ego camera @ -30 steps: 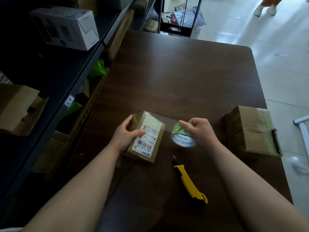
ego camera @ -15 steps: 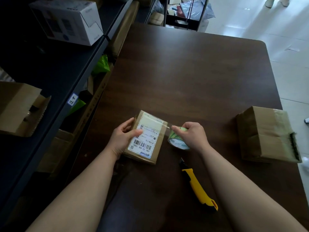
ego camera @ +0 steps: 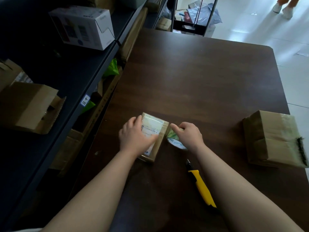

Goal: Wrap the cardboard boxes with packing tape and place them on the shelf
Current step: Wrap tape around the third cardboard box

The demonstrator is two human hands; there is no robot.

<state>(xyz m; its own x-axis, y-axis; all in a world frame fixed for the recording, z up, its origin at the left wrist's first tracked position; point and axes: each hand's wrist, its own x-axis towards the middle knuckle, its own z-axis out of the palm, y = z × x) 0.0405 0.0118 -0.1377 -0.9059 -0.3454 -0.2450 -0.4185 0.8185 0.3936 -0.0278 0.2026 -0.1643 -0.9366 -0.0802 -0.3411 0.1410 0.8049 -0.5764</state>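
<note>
Utility knife (ego camera: 201, 188): was seen nearest, lying untouched on the table (ego camera: 209, 77) at 5 o'clock from the small box, its blade end turned toward the roll.
Small box (ego camera: 159, 131): was set flat on the table near its left edge, label up.
Left hand (ego camera: 136, 139): was laid on top of the small box, fingers stretched flat across the label and nothing gripped; the hand was slightly blurred.
Right hand (ego camera: 189, 136): its fingers were curled round the tape roll (ego camera: 173, 139), which was held on edge just against the box's 3 o'clock side.
Step in hand: a strip was judged to be drawn over the box top and rubbed down.
Doing it well: the box was best pinned by the flat palm while the roll was pulled low and taut toward 3 o'clock; the tape was best smoothed outward from the middle so that no creases were trapped. The knife was within reach for the cut.
Larger box (ego camera: 274, 139): stood well apart at 3 o'clock and appeared already taped.
Shelf (ego camera: 70, 77): ran along 9 o'clock, the intended destination; an open brown carton (ego camera: 30, 106) was seen on it, and a white carton (ego camera: 82, 25) farther off at 11 o'clock.
</note>
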